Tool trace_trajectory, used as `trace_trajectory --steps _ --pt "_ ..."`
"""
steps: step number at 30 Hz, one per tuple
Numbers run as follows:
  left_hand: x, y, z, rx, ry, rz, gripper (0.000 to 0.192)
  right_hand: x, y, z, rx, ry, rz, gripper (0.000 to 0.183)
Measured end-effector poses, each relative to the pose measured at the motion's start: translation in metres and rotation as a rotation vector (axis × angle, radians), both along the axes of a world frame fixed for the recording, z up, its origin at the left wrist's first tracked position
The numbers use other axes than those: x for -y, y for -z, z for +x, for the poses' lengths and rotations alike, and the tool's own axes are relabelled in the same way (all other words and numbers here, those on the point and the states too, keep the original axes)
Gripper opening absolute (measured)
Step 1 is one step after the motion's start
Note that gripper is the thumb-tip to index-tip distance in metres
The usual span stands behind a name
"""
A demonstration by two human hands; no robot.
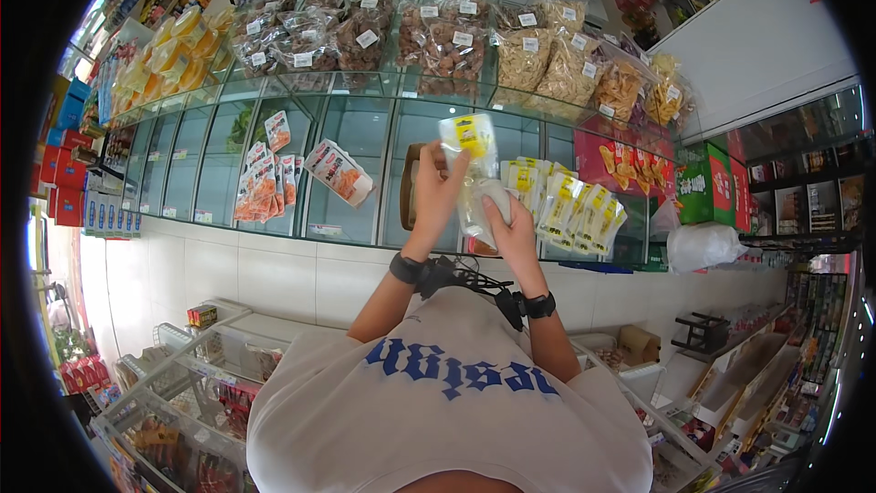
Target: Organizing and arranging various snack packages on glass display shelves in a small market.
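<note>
My left hand (439, 185) grips the left edge of a clear and yellow snack packet (469, 133), held upright above the glass display case. My right hand (512, 222) is closed around a light grey, rounded device (497, 196) that overlaps the packet's lower part; what kind of device it is, I cannot tell. Behind my left hand lies a brown tray (408, 200). To the right, yellow and clear packets (582, 209) lie in overlapping rows. Orange and white snack packets (259, 185) are piled on the left, and a few more (340, 173) lie nearer the middle.
A raised glass shelf (383, 82) along the back bears bagged dried goods (458, 48) and yellow-lidded tubs (171, 55). A green box (703, 185) and a white plastic bag (705, 246) stand at the right. Wire-and-glass bins (205, 383) are behind me.
</note>
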State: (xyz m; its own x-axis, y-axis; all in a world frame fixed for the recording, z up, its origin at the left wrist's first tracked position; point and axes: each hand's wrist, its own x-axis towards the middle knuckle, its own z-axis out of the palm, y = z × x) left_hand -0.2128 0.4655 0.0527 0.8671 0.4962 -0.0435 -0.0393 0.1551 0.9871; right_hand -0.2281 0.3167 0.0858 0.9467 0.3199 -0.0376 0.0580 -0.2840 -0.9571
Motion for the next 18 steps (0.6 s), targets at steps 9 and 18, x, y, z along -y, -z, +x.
trace_trajectory --steps 9,18 --pt "0.002 -0.013 -0.003 -0.113 0.284 -0.489 0.057 -0.002 -0.011 -0.005 0.449 -0.222 -0.304 0.023" --pt "-0.004 -0.030 -0.009 -0.064 0.433 -0.589 0.050 -0.010 -0.027 0.025 0.157 0.089 0.092 0.038"
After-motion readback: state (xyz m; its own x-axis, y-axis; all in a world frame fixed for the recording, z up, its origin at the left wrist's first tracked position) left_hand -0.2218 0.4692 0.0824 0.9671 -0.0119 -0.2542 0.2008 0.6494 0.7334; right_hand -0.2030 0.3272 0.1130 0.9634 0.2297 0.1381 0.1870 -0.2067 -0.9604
